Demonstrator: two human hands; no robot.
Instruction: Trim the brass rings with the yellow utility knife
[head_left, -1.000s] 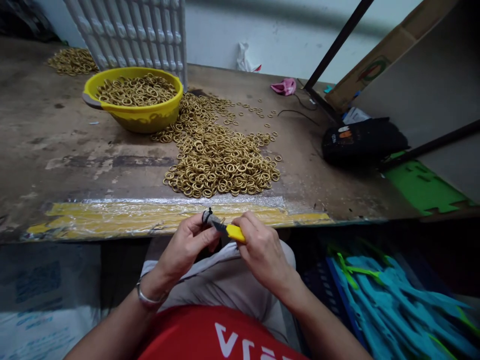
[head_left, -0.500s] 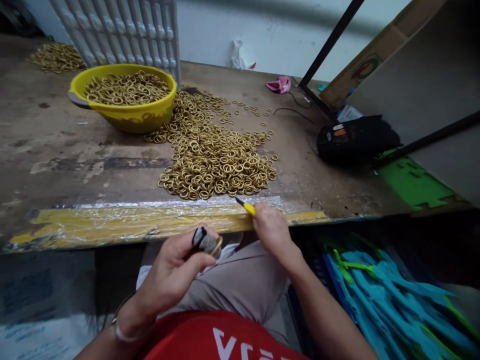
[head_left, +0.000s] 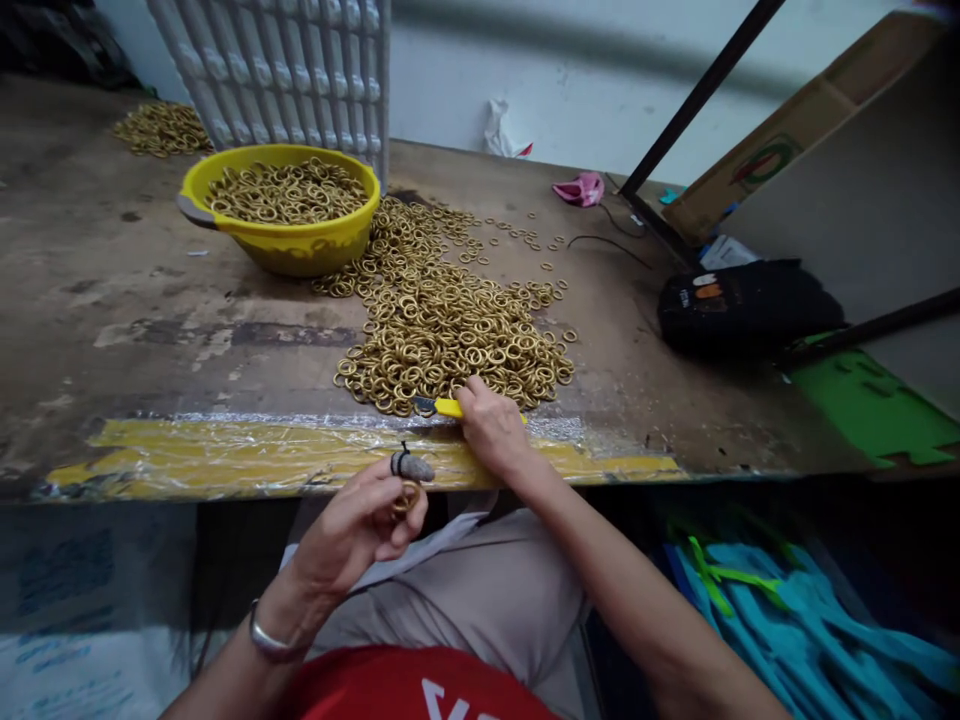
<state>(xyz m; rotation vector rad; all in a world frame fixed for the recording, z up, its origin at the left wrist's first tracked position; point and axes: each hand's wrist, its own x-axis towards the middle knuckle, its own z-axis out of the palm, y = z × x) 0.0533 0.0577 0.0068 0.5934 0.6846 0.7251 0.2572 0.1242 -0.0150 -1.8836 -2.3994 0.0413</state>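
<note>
My left hand (head_left: 360, 525) is closed on a brass-coloured ring (head_left: 406, 499) just in front of the table edge. A grey cloth cover (head_left: 409, 465), tied with black cord, wraps one of its fingertips. My right hand (head_left: 491, 425) grips a yellow utility knife (head_left: 450, 408), its dark blade pointing left. That hand is at the front edge of a large heap of brass-coloured rings (head_left: 457, 330); whether its fingers also touch a ring I cannot tell. Behind the heap on the left, a yellow basin (head_left: 300, 245) is filled with similar rings.
Yellow tape under clear film (head_left: 225, 455) runs along the front edge of the worn table (head_left: 187, 370). A ribbed white panel (head_left: 292, 70) stands behind the basin. To the right lie a black pouch (head_left: 742, 305) and a green foam mat (head_left: 870, 400). Turquoise pieces (head_left: 810, 620) lie below, right.
My right hand has moved left and up to the heap's front edge, the knife now lying nearly level. My left hand has turned the ring in its fingers. The view has shifted slightly.
</note>
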